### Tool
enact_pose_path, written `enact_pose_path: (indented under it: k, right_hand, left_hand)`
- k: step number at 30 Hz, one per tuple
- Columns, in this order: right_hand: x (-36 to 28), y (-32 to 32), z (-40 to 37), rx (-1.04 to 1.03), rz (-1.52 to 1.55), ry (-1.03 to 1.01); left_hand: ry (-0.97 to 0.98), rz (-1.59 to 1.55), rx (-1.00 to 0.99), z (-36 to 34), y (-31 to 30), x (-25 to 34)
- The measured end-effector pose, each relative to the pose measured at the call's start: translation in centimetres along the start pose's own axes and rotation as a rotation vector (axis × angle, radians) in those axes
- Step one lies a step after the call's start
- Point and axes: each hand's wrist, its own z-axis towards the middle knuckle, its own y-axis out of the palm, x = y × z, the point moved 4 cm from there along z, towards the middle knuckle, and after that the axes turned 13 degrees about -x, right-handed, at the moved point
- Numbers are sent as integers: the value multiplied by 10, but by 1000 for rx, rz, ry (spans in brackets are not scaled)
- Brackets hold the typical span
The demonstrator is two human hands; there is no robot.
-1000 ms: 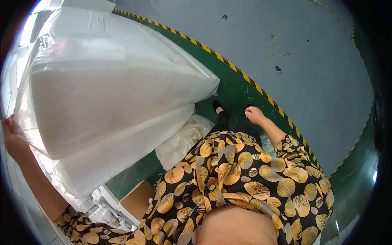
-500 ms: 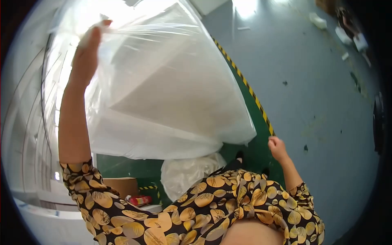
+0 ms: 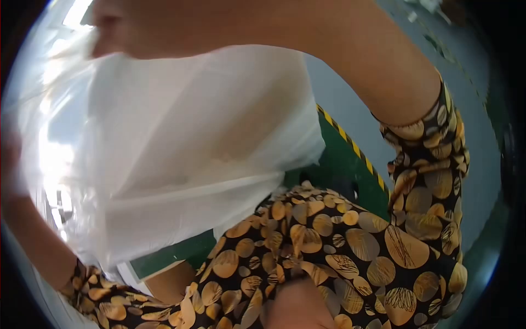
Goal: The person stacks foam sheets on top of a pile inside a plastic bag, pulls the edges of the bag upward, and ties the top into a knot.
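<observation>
A large clear plastic bag (image 3: 76, 142) covers a big white block (image 3: 208, 126) in front of me. Its film stands up in shiny folds along the left side. Across the top of the view reaches my right arm, and my right hand (image 3: 118, 27) has its fingers curled at the film's upper left part, apparently gripping it. At the far left edge my left hand (image 3: 12, 148) is dark and smeared, beside the raised film. Its fingers cannot be made out.
A cardboard box (image 3: 170, 279) stands low at the left, near my body. Yellow-and-black tape (image 3: 353, 147) marks the edge between the green floor (image 3: 342, 164) and the grey floor (image 3: 348, 90). White scraps lie at the upper right.
My right hand has swung from low on the right up across to the upper left. My left hand has moved down and outward to the left edge, and the film there now stands raised.
</observation>
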Motion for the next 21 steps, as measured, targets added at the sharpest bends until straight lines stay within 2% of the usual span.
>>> enact_pose_path:
  k: [1, 3, 4, 6, 9, 10, 11, 21]
  right_hand:
    - [3, 4, -10, -55, 2, -7]
    - [-4, -1, -21, -127, 24, -52]
    - [-30, 15, 16, -179, 24, -104]
    - [-40, 10, 19, -212, 38, -146]
    - [-50, 8, 20, -240, 57, -185]
    - [-51, 8, 20, -241, 62, -193]
    - [-51, 7, 19, -248, 67, -199]
    - [-55, -1, 24, -264, 104, -253]
  left_hand:
    - [-112, -214, -200, 13, 2, -10]
    - [-100, -94, -162, 41, 23, -30]
    - [-88, -6, -117, 14, -6, -37]
    - [-119, 135, -102, 24, 1, -53]
    - [-196, 335, -133, 40, 14, -86]
    - [-210, 388, -148, 62, 50, -97]
    - [-195, 431, -149, 60, 25, -99]
    - [-236, 719, -278, 63, 41, -134]
